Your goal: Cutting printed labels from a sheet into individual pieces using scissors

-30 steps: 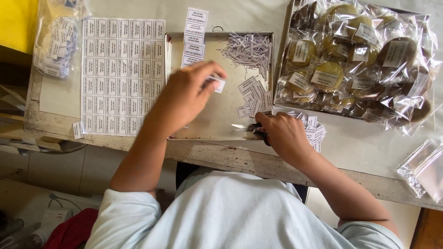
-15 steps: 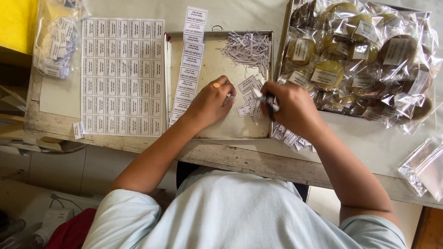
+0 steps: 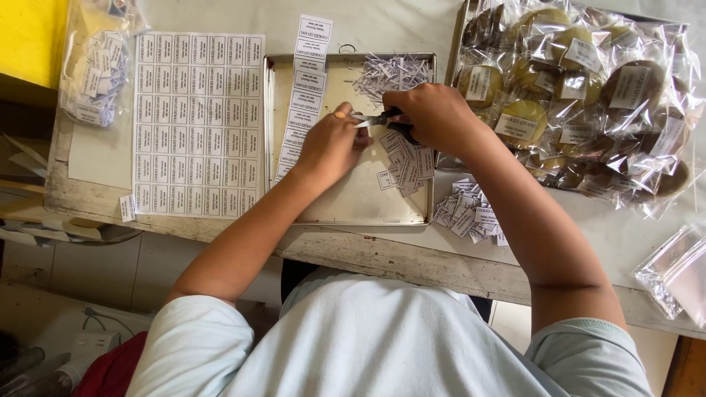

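Both hands have met over the metal tray (image 3: pixel 346 213): right hand (image 3: pixel 434 114) grips scissors (image 3: pixel 379 119), left hand (image 3: pixel 331 147) seemingly pinches the label strip (image 3: pixel 301 110), partly hidden, above the tray's cut labels (image 3: pixel 404 162).

White label sheet (image 3: pixel 198 123) with a grid of black print, silver metal tray (image 3: pixel 353 198), dark scissors (image 3: pixel 382 119), brown cookies in shiny clear bags (image 3: pixel 581 103), yellow board (image 3: pixel 29 37), pale blue shirt (image 3: pixel 382 345), grey-white counter (image 3: pixel 412 22)
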